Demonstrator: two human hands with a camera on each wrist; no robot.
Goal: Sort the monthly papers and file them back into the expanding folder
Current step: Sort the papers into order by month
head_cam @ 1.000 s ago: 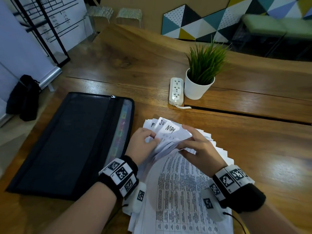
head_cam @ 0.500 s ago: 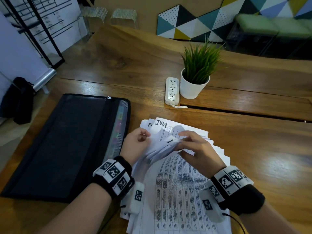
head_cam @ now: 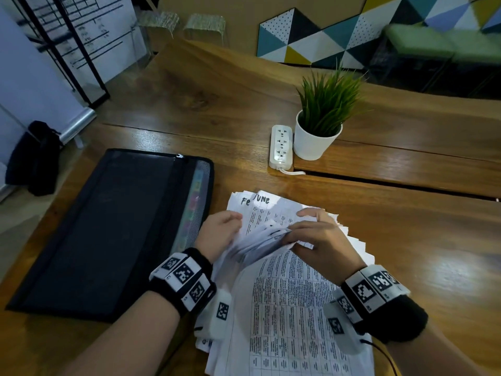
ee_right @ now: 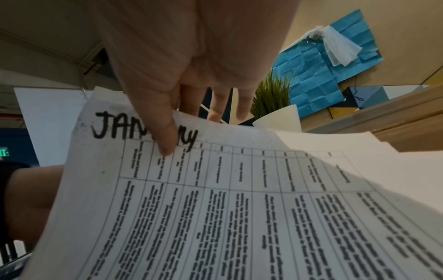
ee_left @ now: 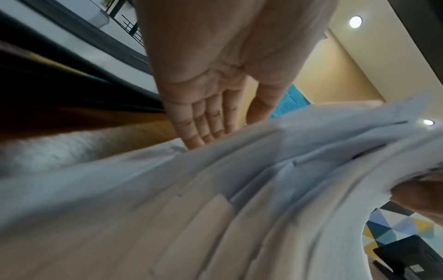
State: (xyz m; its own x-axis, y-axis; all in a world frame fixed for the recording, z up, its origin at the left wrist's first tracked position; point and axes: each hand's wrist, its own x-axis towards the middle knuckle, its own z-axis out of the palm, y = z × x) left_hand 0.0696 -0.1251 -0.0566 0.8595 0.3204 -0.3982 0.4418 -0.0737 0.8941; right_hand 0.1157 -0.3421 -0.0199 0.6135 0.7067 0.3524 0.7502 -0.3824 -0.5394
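Standing beyond the papers [head_cam: 292,308]: potted plant [head_cam: 322,118] beside power strip [head_cam: 281,146]

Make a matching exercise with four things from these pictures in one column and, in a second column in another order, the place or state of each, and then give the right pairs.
Column one:
1. black mesh expanding folder
2. white power strip
3. green grass plant in a white pot
4. white sheet marked JANUARY

Column two:
A. pinched at its top edge by the right hand
B. lies flat on the wooden table, left of the paper pile
C. stands on the raised board, right of the power strip
D. lies beyond the papers, against the pot's left side

Pairs: 1-B, 2-D, 3-C, 4-A
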